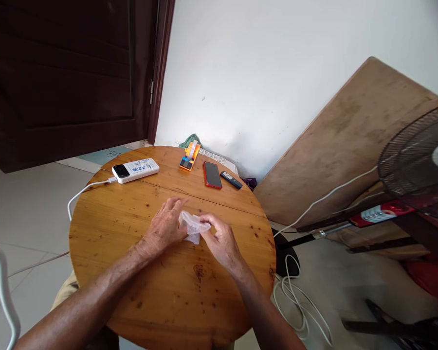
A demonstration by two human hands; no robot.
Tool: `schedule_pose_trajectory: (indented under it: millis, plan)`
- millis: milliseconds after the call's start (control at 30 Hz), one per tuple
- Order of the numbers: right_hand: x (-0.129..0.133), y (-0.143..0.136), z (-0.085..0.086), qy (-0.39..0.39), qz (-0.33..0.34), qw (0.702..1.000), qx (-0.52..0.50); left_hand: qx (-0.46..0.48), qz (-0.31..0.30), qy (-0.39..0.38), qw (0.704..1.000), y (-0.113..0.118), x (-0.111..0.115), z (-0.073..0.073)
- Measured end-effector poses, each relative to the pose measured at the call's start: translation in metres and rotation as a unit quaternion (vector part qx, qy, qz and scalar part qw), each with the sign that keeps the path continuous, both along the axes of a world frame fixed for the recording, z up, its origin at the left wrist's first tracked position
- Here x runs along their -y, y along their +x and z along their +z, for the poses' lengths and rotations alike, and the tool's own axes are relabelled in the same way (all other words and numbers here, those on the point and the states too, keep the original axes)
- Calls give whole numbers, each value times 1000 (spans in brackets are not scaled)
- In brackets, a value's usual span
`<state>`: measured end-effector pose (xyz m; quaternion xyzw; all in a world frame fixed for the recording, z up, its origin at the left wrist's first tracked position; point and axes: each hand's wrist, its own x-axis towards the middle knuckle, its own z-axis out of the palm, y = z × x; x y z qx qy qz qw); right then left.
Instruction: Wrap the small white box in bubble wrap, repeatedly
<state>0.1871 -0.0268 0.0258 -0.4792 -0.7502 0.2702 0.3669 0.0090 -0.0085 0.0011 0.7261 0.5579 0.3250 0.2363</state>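
Observation:
A small, crumpled, translucent white plastic bag (194, 225) is between my two hands, above the middle of the round wooden table (131, 253). My right hand (221, 241) pinches the bag's right edge between thumb and fingers. On the other side, my left hand (167, 222) has its fingers stretched and apart from the thumb. Its thumb side lies close against the bag's left edge; whether it touches cannot be made out.
Toward the table's far side lie a white power bank (140, 168) with a cable, an orange tape dispenser (190, 155), a red-edged phone (212, 175) and a dark slim device (231, 180). A fan (405, 160) and leaning board (336, 131) stand right; a dark door (76, 73) is left.

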Motion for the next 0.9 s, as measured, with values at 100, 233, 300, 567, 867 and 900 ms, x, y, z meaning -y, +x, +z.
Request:
schedule_pose_trajectory:
  millis: [100, 233, 300, 567, 867, 900]
  plan:
    - [10, 5, -6, 72, 20, 996, 54, 55, -57, 4, 997, -2, -3, -5]
    - [20, 12, -13, 133, 50, 983, 118, 77, -102, 1, 992, -7, -3, -5]
    - [24, 14, -18, 145, 49, 976, 157, 78, -130, -8, 988, -11, -2, -1]
    - [18, 11, -44, 176, 25, 969, 172, 40, -248, -139, 958, -30, 5, 20]
    - [8, 9, -15, -170, 15, 982, -86, 147, -236, -221, 935, -32, 3, 21]
    - [7, 9, -11, -205, 23, 973, -108, 160, -245, -223, 930, -31, 3, 22]
